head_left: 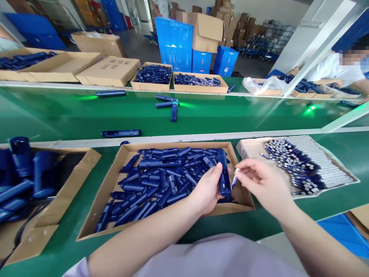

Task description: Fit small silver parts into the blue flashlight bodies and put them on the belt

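My left hand (208,189) is wrapped round a dark blue tubular plastic housing (224,175), which stands tilted with its long open slot facing me. Close to its right side, my right hand (263,182) pinches a thin blue-and-silver cylindrical battery (235,177) between thumb and fingertips. The battery is apart from the housing, pointing down. Beneath my left hand is a shallow cardboard tray (99,192) heaped with small blue plastic parts (155,184). To the right of my right hand lies a white-lined tray (248,148) with many similar batteries (300,169), some loose, others in neat rows.
A carton (69,181) of larger blue housings stands at the left. Beyond a pale rail, a green conveyor belt (230,115) carries several blue tubes, some with green lights lit. More cardboard trays (201,87) line its far side. A co-worker (334,73) sits at the far right.
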A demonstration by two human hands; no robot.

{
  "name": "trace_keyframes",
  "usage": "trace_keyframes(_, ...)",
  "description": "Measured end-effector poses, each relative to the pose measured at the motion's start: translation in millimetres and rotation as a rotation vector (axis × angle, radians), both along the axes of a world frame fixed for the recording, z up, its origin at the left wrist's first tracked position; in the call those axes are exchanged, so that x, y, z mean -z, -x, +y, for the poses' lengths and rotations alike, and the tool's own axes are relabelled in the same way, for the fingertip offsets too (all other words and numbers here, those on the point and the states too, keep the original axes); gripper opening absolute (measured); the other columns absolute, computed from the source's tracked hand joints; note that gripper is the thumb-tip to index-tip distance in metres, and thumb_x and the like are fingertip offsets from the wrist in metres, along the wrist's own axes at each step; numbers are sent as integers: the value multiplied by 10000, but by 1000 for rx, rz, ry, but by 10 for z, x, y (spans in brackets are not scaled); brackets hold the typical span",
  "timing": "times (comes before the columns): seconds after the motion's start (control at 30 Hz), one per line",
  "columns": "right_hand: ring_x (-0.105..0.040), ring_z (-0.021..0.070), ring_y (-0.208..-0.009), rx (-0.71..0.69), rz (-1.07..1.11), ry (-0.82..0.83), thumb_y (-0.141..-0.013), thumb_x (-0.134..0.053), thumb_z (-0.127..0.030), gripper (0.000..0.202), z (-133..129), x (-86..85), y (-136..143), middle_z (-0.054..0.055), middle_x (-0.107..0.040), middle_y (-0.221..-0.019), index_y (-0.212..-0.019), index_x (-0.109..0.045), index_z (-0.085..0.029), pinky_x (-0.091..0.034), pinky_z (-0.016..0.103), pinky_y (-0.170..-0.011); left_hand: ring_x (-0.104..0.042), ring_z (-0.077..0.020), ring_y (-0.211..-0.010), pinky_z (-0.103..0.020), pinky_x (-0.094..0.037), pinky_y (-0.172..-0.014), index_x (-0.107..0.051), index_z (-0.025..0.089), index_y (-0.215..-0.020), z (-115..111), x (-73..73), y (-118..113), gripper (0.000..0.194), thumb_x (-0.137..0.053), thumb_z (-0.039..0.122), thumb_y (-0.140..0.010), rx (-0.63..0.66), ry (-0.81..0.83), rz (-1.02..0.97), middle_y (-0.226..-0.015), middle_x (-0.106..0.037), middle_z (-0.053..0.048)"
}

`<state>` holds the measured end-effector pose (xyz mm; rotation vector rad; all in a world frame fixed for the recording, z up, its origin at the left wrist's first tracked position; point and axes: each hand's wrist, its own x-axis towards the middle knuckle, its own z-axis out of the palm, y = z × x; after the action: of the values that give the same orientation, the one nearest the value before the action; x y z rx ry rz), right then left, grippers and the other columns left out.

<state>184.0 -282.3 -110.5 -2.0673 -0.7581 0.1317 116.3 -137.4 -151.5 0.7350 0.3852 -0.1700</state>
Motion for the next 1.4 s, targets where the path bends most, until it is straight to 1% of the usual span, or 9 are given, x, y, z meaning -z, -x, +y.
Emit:
trace_keyframes(0.17, -616, 112, -713, -48, -165, 90, -906, -560, -277, 108, 143, 69, 241, 20, -656, -884, -957, -621, -204, -523, 232, -646, -403, -61, -517, -159, -297, -424, -545, 162, -914, -22, 15, 10, 454, -666, 574, -768, -8, -3, -35, -667, -461, 35)
trace_keyframes(0.33, -569, 204, -999, -129, -609, 227, -951, -493, -265, 223, 37, 158, 203, 98, -604, -1056, -1073, -647, -161, -495, 352, -867, -480, -85, -597, -197, -398, -507, -582, 156, -945, -36, 38, 22, 442, -646, 565, -789, -1, 6, -75, -750, -524, 10)
trace_keyframes(0.53, -512, 239, -1061, -285, -860, 328, -944, -483, -249, 311, -67, 177, 279, 141, -555, -1169, -1183, -600, -89, -453, 383, -927, -522, -95, -656, -206, -430, -575, -628, 140, -983, -72, 72, 30, 432, -636, 536, -811, -115, -44, -128, -815, -588, -22)
trace_keyframes(0.67, -499, 202, -1163, -192, -754, 249, -967, -435, -241, 260, -14, 82, 50, 113, -543, -1240, -1150, -589, -139, -421, 328, -988, -401, -71, -492, -194, -319, -446, -596, 154, -1083, -32, 49, 20, 461, -535, 558, -867, -237, -115, -130, -657, -529, 14)
trace_keyframes(0.77, -566, 190, -1017, -84, -662, 497, -963, -427, -220, 199, 167, 105, -257, 106, -618, -1072, -1027, -596, -137, -455, 308, -887, -389, -93, -449, -206, -285, -403, -534, 157, -1141, 15, 20, 8, 436, -410, 513, -921, -371, -127, -146, -597, -514, 12)
trace_keyframes(0.9, -586, 240, -930, -246, -643, 795, -867, -532, -141, 100, 473, 300, -525, 109, -657, -914, -872, -632, -141, -448, 354, -834, -384, -103, -414, -209, -291, -375, -483, 176, -1092, 25, 9, -1, 336, -383, 444, -916, -389, -94, -150, -561, -480, 32)
trace_keyframes(1.07, -599, 216, -954, -249, -623, 711, -925, -460, -185, 204, 444, 278, -540, 104, -654, -965, -976, -653, -140, -467, 356, -870, -425, -97, -396, -192, -313, -359, -415, 205, -987, 20, 57, -11, 276, -456, 462, -895, -366, -147, -77, -600, -521, 36)
trace_keyframes(1.27, -612, 193, -1007, -144, -167, 250, -969, -411, -421, 335, 0, -31, -294, 57, -647, -1094, -1052, -685, -247, -500, 339, -899, -621, -134, -501, -190, -449, -426, -427, 211, -1020, 27, 85, -2, 320, -428, 515, -921, -125, -63, -96, -725, -564, 13)
trace_keyframes(1.4, -630, 175, -828, -48, 44, 228, -927, -469, -398, 266, 5, 108, -86, 30, -684, -919, -960, -672, -229, -519, 302, -761, -660, -162, -559, -215, -493, -442, -440, 217, -1081, 9, 75, -1, 292, -434, 466, -928, -14, -8, -61, -752, -549, 9)
